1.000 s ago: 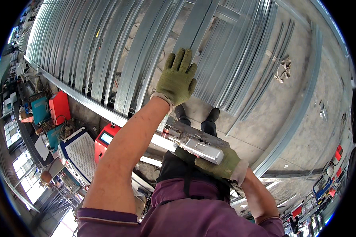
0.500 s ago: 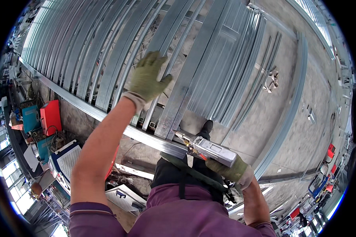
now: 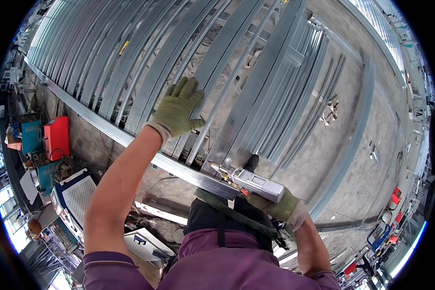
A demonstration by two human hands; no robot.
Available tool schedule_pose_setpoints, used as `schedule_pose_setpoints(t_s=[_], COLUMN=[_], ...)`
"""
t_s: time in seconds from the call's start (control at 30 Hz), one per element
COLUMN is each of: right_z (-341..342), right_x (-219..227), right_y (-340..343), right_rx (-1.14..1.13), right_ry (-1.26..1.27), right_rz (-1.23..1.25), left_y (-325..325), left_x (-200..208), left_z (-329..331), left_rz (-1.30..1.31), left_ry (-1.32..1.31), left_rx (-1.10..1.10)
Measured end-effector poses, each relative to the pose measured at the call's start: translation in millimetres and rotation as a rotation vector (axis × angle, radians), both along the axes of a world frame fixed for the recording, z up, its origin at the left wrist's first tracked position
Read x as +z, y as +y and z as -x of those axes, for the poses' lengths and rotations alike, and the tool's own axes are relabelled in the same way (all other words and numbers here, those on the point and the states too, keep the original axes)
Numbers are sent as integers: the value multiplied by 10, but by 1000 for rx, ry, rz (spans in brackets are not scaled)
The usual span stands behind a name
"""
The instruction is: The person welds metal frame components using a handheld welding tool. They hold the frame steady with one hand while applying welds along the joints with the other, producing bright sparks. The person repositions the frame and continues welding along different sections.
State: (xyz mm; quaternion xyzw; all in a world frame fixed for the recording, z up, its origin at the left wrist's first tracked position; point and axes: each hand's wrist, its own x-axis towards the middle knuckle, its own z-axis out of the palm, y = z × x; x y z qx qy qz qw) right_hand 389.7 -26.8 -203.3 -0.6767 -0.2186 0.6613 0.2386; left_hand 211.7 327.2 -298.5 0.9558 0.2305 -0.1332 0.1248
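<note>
Right hand [image 3: 277,205] grips silver tool [image 3: 260,184]; left hand [image 3: 178,110] spreads open over metal bars [image 3: 222,55].

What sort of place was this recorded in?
Probably a metal fabrication workshop: long, straight silvery metal bars lie in rows, a silver blocky handheld tool with a pointed nozzle is in the green-gloved right hand, and a red box-shaped unit sits off to the left.

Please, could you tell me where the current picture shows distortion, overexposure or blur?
Head view: the front rail bows, as fisheye edges do; head view: the window at lower left looks washed out to white; head view: the silver handheld tool looks fairly sharp, without strong motion blur.
</note>
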Motion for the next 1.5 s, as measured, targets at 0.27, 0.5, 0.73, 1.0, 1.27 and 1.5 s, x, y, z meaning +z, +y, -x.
schedule_pose_setpoints(t_s=[0.27,0.5,0.73,1.0,1.27,1.5], right_z=[-41,-126,-172,-139,-186,-134], right_x=[-75,-23,61,-173,-63,-43], right_y=[-17,-51,-54,-212,-147,-90], right_rx=[-37,8,-99,-85,-65,-82], right_ry=[-1,-55,51,40,56,103], right_rz=[-52,-65,71,-32,27,6], left_y=[-244,-423,-441,-362,-266,-241], left_x=[81,226,60,226,-356,-551], left_z=[-324,-685,-967,-1131,-895,-821], left_rz=[-14,294,263,256,221,222], left_ry=[33,320,425,514,362,307], left_rx=[111,325,338,183,258,214])
